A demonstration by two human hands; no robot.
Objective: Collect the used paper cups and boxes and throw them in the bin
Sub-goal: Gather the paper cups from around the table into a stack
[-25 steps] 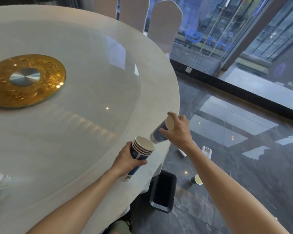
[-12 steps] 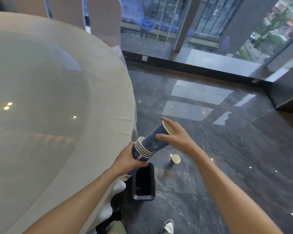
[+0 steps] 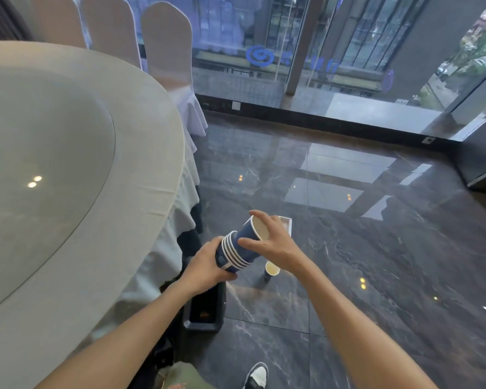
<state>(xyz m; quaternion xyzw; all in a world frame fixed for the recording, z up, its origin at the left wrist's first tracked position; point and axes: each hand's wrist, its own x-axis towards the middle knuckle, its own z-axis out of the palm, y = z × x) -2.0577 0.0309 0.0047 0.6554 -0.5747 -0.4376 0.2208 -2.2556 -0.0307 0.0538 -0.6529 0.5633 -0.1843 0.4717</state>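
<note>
My left hand [image 3: 208,268] grips a stack of blue paper cups [image 3: 233,254] held tilted over the floor beside the table. My right hand [image 3: 275,242] holds the top blue cup [image 3: 250,233] by its rim, its base nested in the stack. Below my left hand a black bin [image 3: 205,310] stands on the floor against the tablecloth. One more blue paper cup [image 3: 271,270] stands upright on the floor just right of the bin. A white box [image 3: 288,224] lies on the floor behind my right hand, mostly hidden.
A large round table [image 3: 141,192] with a white cloth and a glass turntable fills the left. Covered chairs [image 3: 166,43] stand at its far side. Dark glossy tiles stretch to the glass wall on the right. My shoe [image 3: 257,376] shows at the bottom.
My right hand has pushed the single cup deeper into the stack in my left hand. My view has swung right, off the table and toward the floor and bin.
</note>
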